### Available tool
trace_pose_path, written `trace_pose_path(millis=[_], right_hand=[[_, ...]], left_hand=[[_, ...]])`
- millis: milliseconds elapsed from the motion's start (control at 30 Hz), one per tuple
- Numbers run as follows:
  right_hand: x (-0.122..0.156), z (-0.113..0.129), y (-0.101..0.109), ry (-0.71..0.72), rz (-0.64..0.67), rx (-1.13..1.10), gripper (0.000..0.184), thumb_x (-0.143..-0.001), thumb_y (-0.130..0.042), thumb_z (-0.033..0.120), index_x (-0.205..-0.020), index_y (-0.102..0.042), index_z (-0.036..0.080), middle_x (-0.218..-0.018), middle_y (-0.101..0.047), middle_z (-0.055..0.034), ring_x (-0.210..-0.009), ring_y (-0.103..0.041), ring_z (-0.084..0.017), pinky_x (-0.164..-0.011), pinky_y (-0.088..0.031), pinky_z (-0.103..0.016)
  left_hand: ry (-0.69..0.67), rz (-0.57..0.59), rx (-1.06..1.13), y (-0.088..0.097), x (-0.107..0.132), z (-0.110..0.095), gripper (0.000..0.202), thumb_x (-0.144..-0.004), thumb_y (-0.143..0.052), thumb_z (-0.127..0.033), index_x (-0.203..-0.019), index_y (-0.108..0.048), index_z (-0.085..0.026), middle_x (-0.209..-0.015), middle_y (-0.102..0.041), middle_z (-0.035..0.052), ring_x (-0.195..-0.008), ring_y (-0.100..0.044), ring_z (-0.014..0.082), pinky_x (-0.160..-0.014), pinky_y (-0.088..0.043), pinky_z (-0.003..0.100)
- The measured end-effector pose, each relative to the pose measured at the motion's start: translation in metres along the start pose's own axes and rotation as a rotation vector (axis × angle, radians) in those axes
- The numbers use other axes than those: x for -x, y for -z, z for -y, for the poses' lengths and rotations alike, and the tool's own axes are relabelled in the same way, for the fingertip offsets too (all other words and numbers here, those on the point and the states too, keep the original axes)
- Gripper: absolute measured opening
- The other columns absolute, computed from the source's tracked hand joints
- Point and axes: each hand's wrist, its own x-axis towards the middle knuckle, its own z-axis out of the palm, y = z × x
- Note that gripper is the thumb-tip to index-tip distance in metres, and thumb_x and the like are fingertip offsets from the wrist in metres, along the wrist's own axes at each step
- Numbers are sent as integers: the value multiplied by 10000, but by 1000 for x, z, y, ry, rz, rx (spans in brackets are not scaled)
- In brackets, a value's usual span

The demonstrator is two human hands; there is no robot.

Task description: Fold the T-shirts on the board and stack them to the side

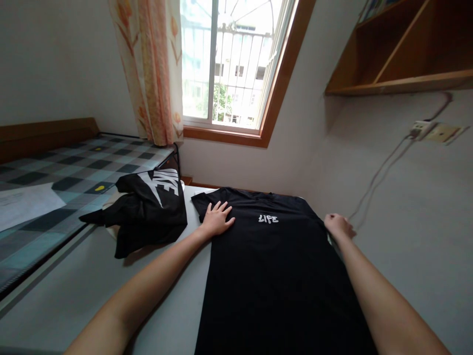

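Note:
A black T-shirt [275,276] with the white word "LIFE" lies spread flat on a white table [88,291]. My left hand [217,218] rests flat on the shirt's left shoulder, fingers stretched out and slightly apart. At the shirt's right shoulder, close to the wall, my right hand [338,225] has its fingers curled on the fabric's edge, gripping it. Both forearms reach in from the bottom of the view.
A crumpled black garment [148,209] with a white logo lies at the table's left edge. A bed with a checked cover [66,180] and a sheet of paper [25,204] stands left. Ahead are a window [229,64], a curtain [153,69], a wooden shelf [402,49], and a wall socket with cables [424,130].

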Motion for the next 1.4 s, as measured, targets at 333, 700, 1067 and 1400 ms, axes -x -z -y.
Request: trace_pose_path(millis=[333,700,1067,1400], right_hand=[[64,92,-23,314,324,3,714,-929,-223,634,-1500,-347,223,-1566,-277,-141,-1437,-224,-341,-1139,-171,-546],[62,78,-35,323,300,5,689,-960,-209,557,-1487,-367,142,-1547,-307,-172,-1435,-258,-289,-1155,-196,-454],[76,83,-25,615,204,-20,602,-978,-284,454,-1486,-356,137,-1533,-341,-166,-1439,-254,-265,-1159,-201,-450],[97,101,-31,683,355,-98,647,-968,-279,524,-1534,-231,217,-1568,-280,-116,-1446,-239,-252,-1157,-202,-468]], left_hand=[[6,15,-2,2,2,-1,578,-923,-362,-561,-1424,-452,-287,-1538,-362,25,-1429,-276,281,-1163,-173,536],[3,13,26,3,1,1,535,-934,-361,-533,-1398,-483,-296,-1524,-388,10,-1426,-286,268,-1170,-172,516],[143,-43,-32,-3,-3,4,617,-919,-354,-554,-1424,-458,-215,-1515,-395,90,-1425,-293,255,-1164,-213,456],[105,-33,-40,-4,-2,5,611,-929,-338,-536,-1434,-445,-211,-1507,-407,97,-1420,-299,275,-1158,-216,481]])
